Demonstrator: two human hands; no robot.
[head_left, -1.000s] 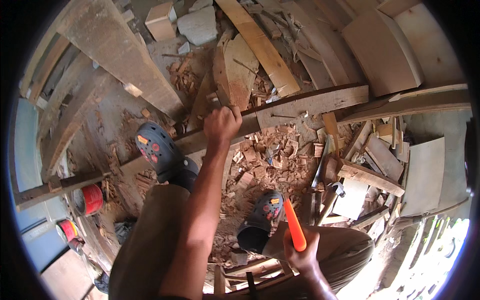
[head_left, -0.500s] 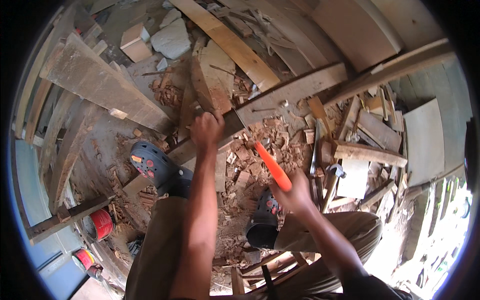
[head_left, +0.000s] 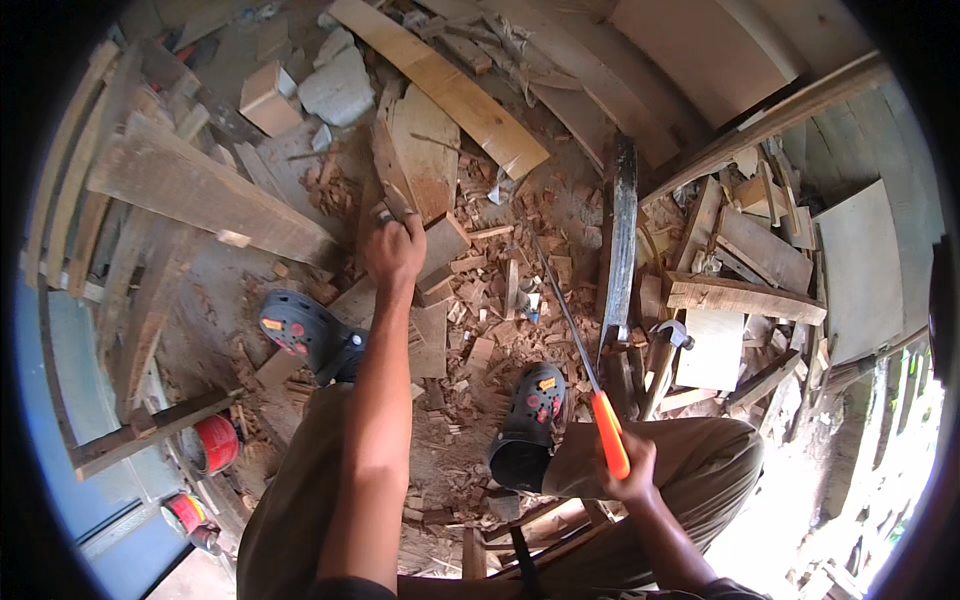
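Note:
My right hand is wrapped around the orange handle of a handsaw, close to my right knee. The narrow saw blade points up and away over the wood chips. My left hand is closed over a wooden board beyond my left foot; its fingers partly hide the grip. This board has a short, free right end. Apart from it, to the right, a long dark-edged piece of wood points away from me.
A claw hammer lies among offcuts on the right. A large plank leans at the left, near red cans. My clogs stand among wood chips. A yellowish plank and a pale stone lie farther off.
The long board has come apart; its right piece has dropped and swung round to point away. My right hand has drawn the saw back toward my knee. My left hand stays on the left piece.

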